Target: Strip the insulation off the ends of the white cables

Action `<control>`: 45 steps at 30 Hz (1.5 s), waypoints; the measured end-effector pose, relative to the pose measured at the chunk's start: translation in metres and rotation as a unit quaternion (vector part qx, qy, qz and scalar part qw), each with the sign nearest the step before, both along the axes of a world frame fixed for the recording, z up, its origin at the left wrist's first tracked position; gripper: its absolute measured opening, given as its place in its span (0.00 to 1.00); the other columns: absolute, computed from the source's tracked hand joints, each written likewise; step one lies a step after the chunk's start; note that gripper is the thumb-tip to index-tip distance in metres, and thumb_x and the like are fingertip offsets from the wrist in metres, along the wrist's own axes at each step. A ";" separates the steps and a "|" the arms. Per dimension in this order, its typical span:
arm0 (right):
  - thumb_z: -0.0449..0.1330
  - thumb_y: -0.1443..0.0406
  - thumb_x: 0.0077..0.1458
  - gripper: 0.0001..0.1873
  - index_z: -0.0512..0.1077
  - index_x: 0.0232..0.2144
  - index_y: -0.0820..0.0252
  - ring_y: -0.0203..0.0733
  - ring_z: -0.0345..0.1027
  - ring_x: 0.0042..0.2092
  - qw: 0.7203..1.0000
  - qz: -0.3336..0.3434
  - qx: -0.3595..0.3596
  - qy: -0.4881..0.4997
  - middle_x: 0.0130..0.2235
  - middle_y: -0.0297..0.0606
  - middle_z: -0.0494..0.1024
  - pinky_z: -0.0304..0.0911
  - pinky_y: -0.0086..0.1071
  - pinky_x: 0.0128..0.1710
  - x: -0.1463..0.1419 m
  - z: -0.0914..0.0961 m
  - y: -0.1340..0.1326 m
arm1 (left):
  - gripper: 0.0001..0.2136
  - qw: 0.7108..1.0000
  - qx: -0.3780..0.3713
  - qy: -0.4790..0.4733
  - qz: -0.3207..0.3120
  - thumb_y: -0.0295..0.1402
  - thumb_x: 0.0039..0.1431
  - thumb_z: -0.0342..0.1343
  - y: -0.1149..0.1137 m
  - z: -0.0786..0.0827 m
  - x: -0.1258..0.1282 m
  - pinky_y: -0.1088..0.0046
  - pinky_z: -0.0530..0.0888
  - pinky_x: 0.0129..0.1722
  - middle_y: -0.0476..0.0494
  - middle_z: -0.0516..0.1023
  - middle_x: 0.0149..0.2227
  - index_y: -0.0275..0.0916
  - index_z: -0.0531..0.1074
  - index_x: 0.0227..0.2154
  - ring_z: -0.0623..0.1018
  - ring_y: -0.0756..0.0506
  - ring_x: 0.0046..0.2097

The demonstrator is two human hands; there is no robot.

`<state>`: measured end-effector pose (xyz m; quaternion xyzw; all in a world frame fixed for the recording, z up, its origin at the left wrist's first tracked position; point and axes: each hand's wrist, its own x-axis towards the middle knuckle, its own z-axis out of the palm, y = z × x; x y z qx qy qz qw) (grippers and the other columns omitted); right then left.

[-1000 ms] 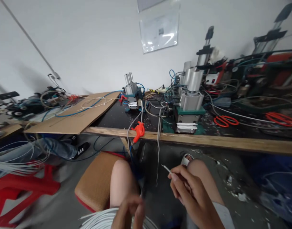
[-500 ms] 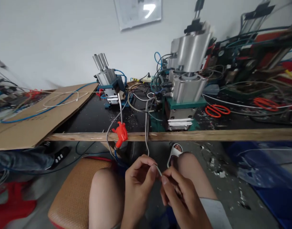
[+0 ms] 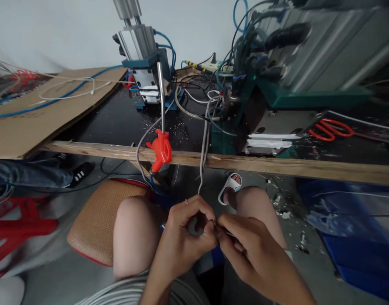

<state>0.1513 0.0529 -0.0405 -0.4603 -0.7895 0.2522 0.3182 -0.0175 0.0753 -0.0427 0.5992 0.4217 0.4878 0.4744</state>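
Note:
My left hand (image 3: 186, 235) and my right hand (image 3: 253, 243) meet over my lap, below the bench edge. Thumb and forefinger of each are pinched on a thin cable (image 3: 213, 222), of which only a tiny end shows at the fingertips; the fingers cover most of it. A ring is on one left finger. Beneath my forearms lies a coil of grey cable (image 3: 118, 292) in my lap. Ahead of the hands, an orange-red air blow gun (image 3: 162, 148) with a metal tube hangs at the bench edge.
Two pneumatic machines, a smaller one (image 3: 143, 63) and a large one (image 3: 308, 84), stand on the black bench (image 3: 108, 123). Red-handled scissors (image 3: 330, 128) lie at right, cardboard (image 3: 64, 106) at left. A brown stool (image 3: 102, 220) and another person's leg (image 3: 32, 171) are below.
My view has moved closer to the bench, and the large machine now looks bigger. My hands have come together, hiding the pale cable piece seen between them before. The coil has come into view.

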 end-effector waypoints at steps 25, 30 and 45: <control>0.52 0.66 0.69 0.15 0.68 0.28 0.56 0.30 0.67 0.22 0.963 -0.188 0.080 0.173 0.22 0.26 0.69 0.56 0.24 0.25 -0.047 -0.029 -0.008 | 0.07 0.985 0.054 -0.066 0.147 0.25 0.64 0.62 -0.013 -0.029 0.017 0.88 0.73 0.33 0.55 0.75 0.29 0.44 0.77 0.31 0.76 0.54 0.31; 0.50 0.66 0.69 0.15 0.68 0.28 0.55 0.32 0.70 0.23 0.954 -0.229 0.113 0.158 0.23 0.28 0.73 0.57 0.26 0.27 -0.055 -0.037 -0.008 | 0.07 0.976 0.074 -0.065 0.196 0.26 0.67 0.61 -0.018 -0.041 0.025 0.89 0.74 0.33 0.56 0.78 0.30 0.45 0.77 0.34 0.78 0.55 0.31; 0.52 0.67 0.71 0.15 0.66 0.30 0.57 0.28 0.68 0.22 0.981 -0.144 0.060 0.119 0.23 0.26 0.71 0.60 0.20 0.24 -0.034 -0.021 -0.006 | 0.04 0.983 -0.014 -0.143 0.112 0.29 0.65 0.64 -0.012 -0.037 0.021 0.84 0.73 0.33 0.52 0.76 0.31 0.43 0.79 0.33 0.76 0.53 0.32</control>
